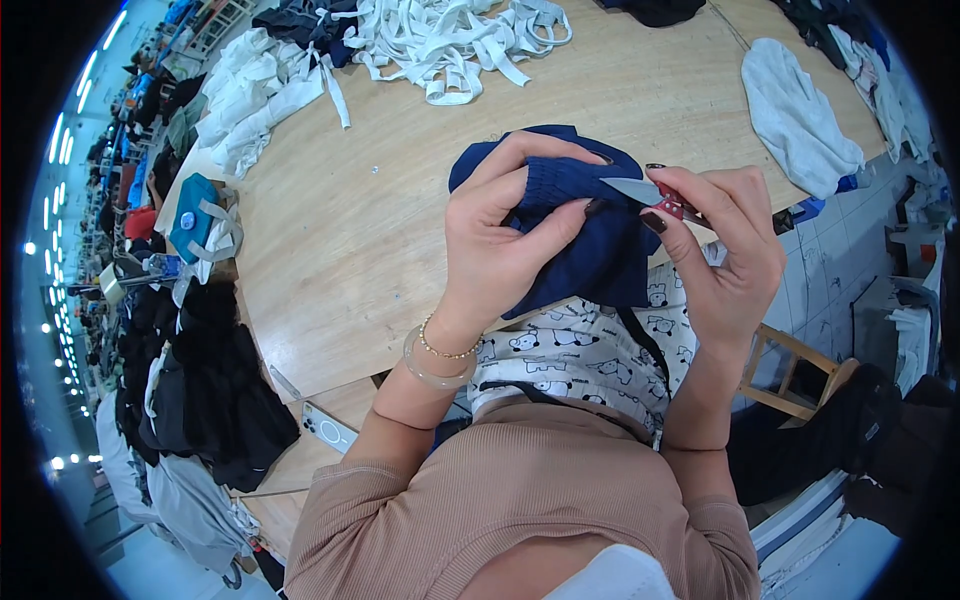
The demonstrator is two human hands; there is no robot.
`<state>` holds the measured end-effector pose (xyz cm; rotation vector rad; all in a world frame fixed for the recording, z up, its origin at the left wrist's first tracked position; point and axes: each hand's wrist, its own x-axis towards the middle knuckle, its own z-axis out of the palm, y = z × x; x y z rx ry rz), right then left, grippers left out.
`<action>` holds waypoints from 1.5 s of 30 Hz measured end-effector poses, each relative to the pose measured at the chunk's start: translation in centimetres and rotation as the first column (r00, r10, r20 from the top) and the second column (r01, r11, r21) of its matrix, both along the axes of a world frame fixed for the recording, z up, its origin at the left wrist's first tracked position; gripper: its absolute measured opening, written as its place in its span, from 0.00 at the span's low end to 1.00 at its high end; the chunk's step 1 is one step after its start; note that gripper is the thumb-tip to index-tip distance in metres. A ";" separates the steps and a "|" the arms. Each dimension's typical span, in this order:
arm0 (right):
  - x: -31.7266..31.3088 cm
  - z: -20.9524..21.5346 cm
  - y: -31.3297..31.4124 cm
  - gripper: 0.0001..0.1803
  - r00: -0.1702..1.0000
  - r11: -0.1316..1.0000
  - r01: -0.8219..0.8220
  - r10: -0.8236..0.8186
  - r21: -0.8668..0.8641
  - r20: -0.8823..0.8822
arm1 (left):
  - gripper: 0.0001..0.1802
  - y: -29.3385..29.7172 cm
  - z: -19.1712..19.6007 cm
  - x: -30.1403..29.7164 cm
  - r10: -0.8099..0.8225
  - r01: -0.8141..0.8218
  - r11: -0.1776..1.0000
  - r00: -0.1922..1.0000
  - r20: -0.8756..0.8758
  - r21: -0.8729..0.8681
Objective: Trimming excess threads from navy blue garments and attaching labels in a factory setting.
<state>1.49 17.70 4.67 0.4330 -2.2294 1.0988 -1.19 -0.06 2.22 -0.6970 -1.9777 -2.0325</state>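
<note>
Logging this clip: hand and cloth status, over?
Left hand gripping gathered navy fabric. Right hand holding red-handled cutting tool, blade toward fabric; contact unclear. White straps heaped beyond, apart.

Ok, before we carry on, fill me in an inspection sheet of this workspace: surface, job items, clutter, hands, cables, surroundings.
Surface: pale wooden table, a few small specks on it.
Job items: navy garment with a gathered edge; red-handled bladed tool, blade pointing at the garment, contact unclear.
Clutter: tangled white strips at the far edge, white cloth pile to their left, light grey cloth at far right, phone near the left forearm.
Hands: left hand grips the garment; right hand holds the tool in its fingers.
Cables: nothing seen.
Surroundings: black garment heap at left; wooden stool and tiled floor at right.
</note>
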 end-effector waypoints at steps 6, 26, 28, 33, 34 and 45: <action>0.0 0.1 0.0 0.16 0.999 1.000 -0.015 0.015 -0.010 0.032 | 0.11 0.0 -0.1 -0.1 0.000 0.000 1.000 1.000 -0.029 -0.002; -1.6 -0.2 -2.7 0.10 0.987 0.962 -0.135 0.150 -0.238 0.048 | 0.08 -0.1 -0.8 0.0 -0.050 0.050 0.999 0.997 0.055 0.010; -2.2 -1.1 -2.7 0.04 0.992 0.862 -0.072 0.112 -0.501 0.051 | 0.08 0.3 -0.7 -0.1 -0.058 0.056 0.998 0.996 0.070 0.022; -2.7 -1.0 -0.7 0.08 0.965 0.750 0.058 0.126 -0.658 0.229 | 0.08 -0.3 -0.7 -0.2 -0.094 0.091 0.995 0.989 0.118 0.026; -2.7 -1.1 -0.4 0.09 0.940 0.765 0.037 0.192 -0.643 0.282 | 0.09 -0.4 -0.7 -0.2 -0.100 0.097 0.995 0.988 0.120 0.024; -2.5 0.4 2.4 0.11 0.966 0.983 -0.177 0.181 -0.040 0.185 | 0.11 -1.1 -0.5 -0.2 -0.337 0.234 0.924 0.871 0.357 0.301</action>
